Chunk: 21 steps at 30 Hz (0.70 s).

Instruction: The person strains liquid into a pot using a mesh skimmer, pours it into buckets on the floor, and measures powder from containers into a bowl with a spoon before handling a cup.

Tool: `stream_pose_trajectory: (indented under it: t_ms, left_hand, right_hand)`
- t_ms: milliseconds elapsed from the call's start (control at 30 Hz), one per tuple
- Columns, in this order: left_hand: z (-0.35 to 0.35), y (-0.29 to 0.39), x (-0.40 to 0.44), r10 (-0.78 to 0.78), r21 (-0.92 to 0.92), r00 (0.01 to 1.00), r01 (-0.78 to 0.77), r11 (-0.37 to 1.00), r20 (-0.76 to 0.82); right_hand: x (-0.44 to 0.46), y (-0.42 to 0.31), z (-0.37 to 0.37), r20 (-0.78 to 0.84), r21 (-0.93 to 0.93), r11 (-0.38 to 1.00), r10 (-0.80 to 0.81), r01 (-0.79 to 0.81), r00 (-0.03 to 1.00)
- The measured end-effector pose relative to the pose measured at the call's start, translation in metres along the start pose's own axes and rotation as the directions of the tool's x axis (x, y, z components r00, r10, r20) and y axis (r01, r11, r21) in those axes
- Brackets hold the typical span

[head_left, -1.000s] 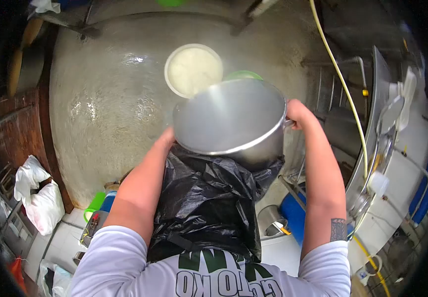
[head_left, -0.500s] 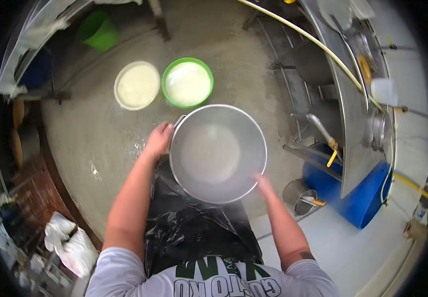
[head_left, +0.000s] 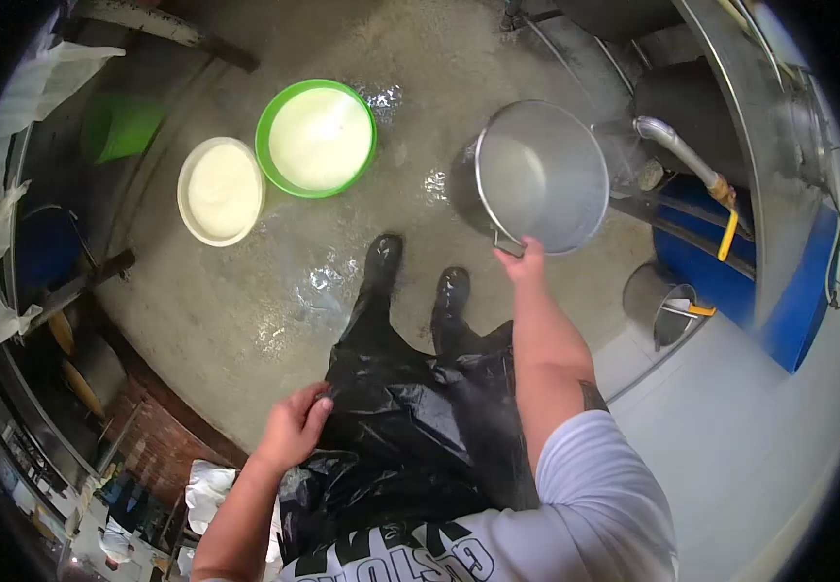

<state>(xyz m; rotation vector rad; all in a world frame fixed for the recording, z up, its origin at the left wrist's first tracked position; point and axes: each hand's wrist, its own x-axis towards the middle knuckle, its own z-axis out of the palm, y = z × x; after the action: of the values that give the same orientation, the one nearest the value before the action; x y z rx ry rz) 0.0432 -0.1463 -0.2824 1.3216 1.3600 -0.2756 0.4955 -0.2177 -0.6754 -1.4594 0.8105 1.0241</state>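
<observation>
My right hand [head_left: 525, 260] is closed on the near side handle of a large metal pot [head_left: 556, 218]. The pot hangs or stands tilted at the right, its mouth facing up toward me, with a pale, hazy inside. I cannot tell whether its base touches the floor. My left hand [head_left: 294, 427] is beside the black plastic apron [head_left: 410, 417], fingers curled and thumb against them; what is in them, if anything, is hidden. Off to the left of the pot, a green basin [head_left: 263, 145] and a white basin [head_left: 184, 194] hold pale, creamy contents.
A pipe with a yellow-handled valve [head_left: 727, 233] juts out at the right, close to the pot. Beyond are a blue barrel [head_left: 798, 330] and a small metal bucket [head_left: 648, 296]. Wet patches shine on the concrete floor [head_left: 332, 281]. A green bucket [head_left: 124, 126] is at far left.
The pot has moved right, away from in front of me. My left hand has left it and dropped toward the apron; my right hand now grips its handle. The view has shifted.
</observation>
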Motion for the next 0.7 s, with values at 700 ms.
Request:
stream_pose_trajectory:
  t_ms: [700]
  left_hand:
    - [-0.030,0.107,-0.015,0.203,0.021,0.962,-0.203,0.979,-0.182]
  right_hand:
    - [-0.344,-0.421,0.085,0.553,-0.682,-0.291,-0.806,0.671,0.211]
